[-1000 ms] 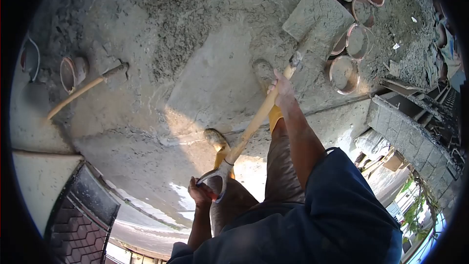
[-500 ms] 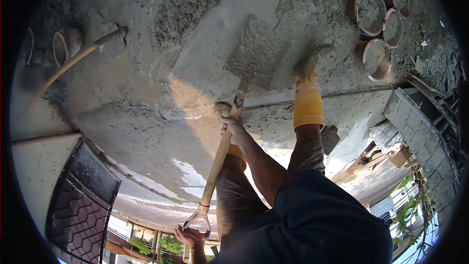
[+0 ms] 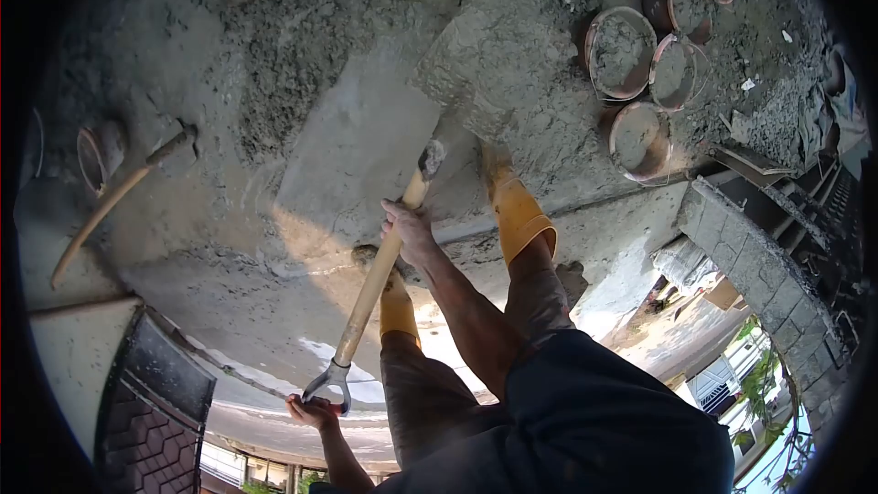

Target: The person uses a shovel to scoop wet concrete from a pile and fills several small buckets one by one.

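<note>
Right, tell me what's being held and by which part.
A shovel: the left hand holds its D-shaped end handle, the right hand the wooden shaft, toward the blade.

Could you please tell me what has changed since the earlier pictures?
The shovel has swung leftward: its blade, first beside the buckets, is now in the grey mix. Nothing was let go: the left hand stays on the end grip, the right hand on the shaft. The buckets and the long-handled tool stayed put.
</note>
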A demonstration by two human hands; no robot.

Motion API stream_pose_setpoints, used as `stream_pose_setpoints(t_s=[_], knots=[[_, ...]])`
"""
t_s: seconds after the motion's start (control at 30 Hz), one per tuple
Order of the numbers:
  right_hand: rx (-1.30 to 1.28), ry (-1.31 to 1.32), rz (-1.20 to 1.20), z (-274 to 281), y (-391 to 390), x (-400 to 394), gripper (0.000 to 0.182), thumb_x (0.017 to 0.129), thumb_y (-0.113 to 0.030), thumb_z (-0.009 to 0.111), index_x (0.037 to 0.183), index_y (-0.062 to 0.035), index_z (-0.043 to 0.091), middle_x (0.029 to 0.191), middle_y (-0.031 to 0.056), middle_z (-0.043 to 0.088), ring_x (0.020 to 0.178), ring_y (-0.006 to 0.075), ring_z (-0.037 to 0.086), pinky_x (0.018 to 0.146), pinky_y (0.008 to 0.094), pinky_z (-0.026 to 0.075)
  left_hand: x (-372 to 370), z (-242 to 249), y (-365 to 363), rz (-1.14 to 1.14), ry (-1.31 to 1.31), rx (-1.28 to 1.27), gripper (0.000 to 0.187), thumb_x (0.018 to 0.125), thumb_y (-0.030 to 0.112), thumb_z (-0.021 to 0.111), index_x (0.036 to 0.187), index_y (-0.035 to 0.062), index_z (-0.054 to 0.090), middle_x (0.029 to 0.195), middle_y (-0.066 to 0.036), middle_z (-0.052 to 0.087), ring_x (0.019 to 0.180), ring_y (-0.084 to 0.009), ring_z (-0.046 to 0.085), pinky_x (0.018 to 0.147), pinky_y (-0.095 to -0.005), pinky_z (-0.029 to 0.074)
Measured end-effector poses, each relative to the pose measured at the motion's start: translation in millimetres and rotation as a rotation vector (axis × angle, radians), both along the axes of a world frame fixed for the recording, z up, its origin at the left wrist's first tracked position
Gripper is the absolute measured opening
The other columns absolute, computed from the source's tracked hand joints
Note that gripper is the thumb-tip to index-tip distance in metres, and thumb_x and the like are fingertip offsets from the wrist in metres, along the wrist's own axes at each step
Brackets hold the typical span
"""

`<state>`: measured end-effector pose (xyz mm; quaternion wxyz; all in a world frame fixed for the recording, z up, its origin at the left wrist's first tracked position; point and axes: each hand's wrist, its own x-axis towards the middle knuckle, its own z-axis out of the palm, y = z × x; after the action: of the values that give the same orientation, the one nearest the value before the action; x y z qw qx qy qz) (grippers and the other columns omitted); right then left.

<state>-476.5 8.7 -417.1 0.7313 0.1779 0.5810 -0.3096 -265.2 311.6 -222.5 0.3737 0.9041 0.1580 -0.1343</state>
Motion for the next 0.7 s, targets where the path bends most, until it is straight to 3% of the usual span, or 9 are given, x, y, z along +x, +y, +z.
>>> stream_pose_setpoints(t_s=[0.27, 0.37, 0.43, 0.47, 0.5, 0.57, 0.63, 0.67, 0.7], knots=[[0.013, 0.098, -0.102, 92, -107, -124, 0.021, 0.077, -0.013, 0.066, 0.072, -0.013, 0.046, 0.06, -0.0016, 0.045, 0.048, 0.0118, 0.045, 0.044, 0.0281, 0.039, -78, 69, -120, -0.278, 0.056, 0.114, 0.025, 0.086, 0.036, 0.041, 0.084, 0.0114, 0.04, 0.051, -0.002, 0.035, 0.03, -0.0131, 0.038, 0.027, -0.0229, 0.029], [0.05, 0.219, -0.137, 103, -145, -196, 0.022, 0.076, -0.012, 0.067, 0.071, -0.0133, 0.046, 0.059, -0.0023, 0.044, 0.047, 0.0111, 0.045, 0.044, 0.0281, 0.039, -121, 54, -166, -0.286, 0.222, 0.052, 0.03, 0.084, 0.039, 0.045, 0.083, 0.01, 0.038, 0.05, -0.002, 0.036, 0.03, -0.0125, 0.035, 0.029, -0.0219, 0.028], [-0.065, 0.302, -0.176, 95, -161, -243, 0.02, 0.076, -0.011, 0.065, 0.07, -0.0127, 0.047, 0.059, -0.0026, 0.044, 0.046, 0.0109, 0.044, 0.044, 0.0281, 0.04, -107, 16, -131, -0.446, 0.439, -0.016, 0.035, 0.084, 0.04, 0.046, 0.097, 0.0079, 0.043, 0.061, -0.005, 0.044, 0.044, -0.016, 0.044, 0.039, -0.0271, 0.036], [-0.067, 0.318, -0.179, 95, -171, -268, 0.018, 0.077, -0.011, 0.065, 0.071, -0.0122, 0.048, 0.059, -0.0027, 0.044, 0.046, 0.011, 0.044, 0.044, 0.0281, 0.04, -82, -34, -65, -1.067, 0.151, 0.234, 0.049, 0.082, 0.042, 0.047, 0.117, 0.0077, 0.041, 0.079, -0.011, 0.048, 0.065, -0.0232, 0.048, 0.054, -0.0345, 0.04], [-0.068, 0.335, -0.18, 94, -182, -293, 0.017, 0.077, -0.012, 0.065, 0.071, -0.0116, 0.048, 0.059, -0.0027, 0.044, 0.046, 0.0111, 0.043, 0.044, 0.0282, 0.04, -120, -25, -115, -1.483, -0.212, 0.273, 0.065, 0.079, 0.047, 0.051, 0.129, 0.0089, 0.034, 0.092, -0.014, 0.045, 0.076, -0.03, 0.047, 0.062, -0.0391, 0.04], [-0.039, 0.396, -0.236, 99, -209, -335, 0.015, 0.076, -0.011, 0.065, 0.07, -0.0099, 0.051, 0.059, -0.0016, 0.046, 0.045, 0.0109, 0.046, 0.04, 0.0272, 0.04, -177, -10, -212, -1.744, -0.509, 0.121, 0.062, 0.081, 0.043, 0.051, 0.13, 0.0094, 0.032, 0.09, -0.013, 0.046, 0.074, -0.0281, 0.046, 0.061, -0.0379, 0.04], [-0.022, 0.515, -0.2, 99, -229, -372, 0.016, 0.075, -0.012, 0.066, 0.07, -0.0092, 0.051, 0.058, -0.0007, 0.045, 0.044, 0.011, 0.045, 0.039, 0.0273, 0.039, -225, 1, -278, -1.728, -0.561, -0.043, 0.041, 0.085, 0.036, 0.048, 0.116, 0.0085, 0.044, 0.087, -0.008, 0.045, 0.069, -0.0204, 0.045, 0.058, -0.0327, 0.039], [-0.025, 0.568, -0.195, 98, -236, -390, 0.015, 0.075, -0.012, 0.065, 0.071, -0.008, 0.051, 0.058, -0.0001, 0.045, 0.044, 0.0114, 0.045, 0.039, 0.0274, 0.039, -238, -1, -273, -1.105, 0.214, -0.04, 0.02, 0.087, 0.027, 0.045, 0.093, 0.0078, 0.05, 0.079, -0.003, 0.045, 0.063, -0.0122, 0.043, 0.053, -0.0269, 0.037], [-0.028, 0.618, -0.188, 97, -241, -404, 0.015, 0.075, -0.012, 0.065, 0.071, -0.0068, 0.051, 0.058, 0.0004, 0.045, 0.044, 0.0117, 0.045, 0.039, 0.0274, 0.039, -246, -3, -269, -1.105, 0.21, -0.036, 0.02, 0.087, 0.027, 0.045, 0.093, 0.0078, 0.05, 0.079, -0.003, 0.045, 0.063, -0.0122, 0.043, 0.053, -0.0269, 0.037]])
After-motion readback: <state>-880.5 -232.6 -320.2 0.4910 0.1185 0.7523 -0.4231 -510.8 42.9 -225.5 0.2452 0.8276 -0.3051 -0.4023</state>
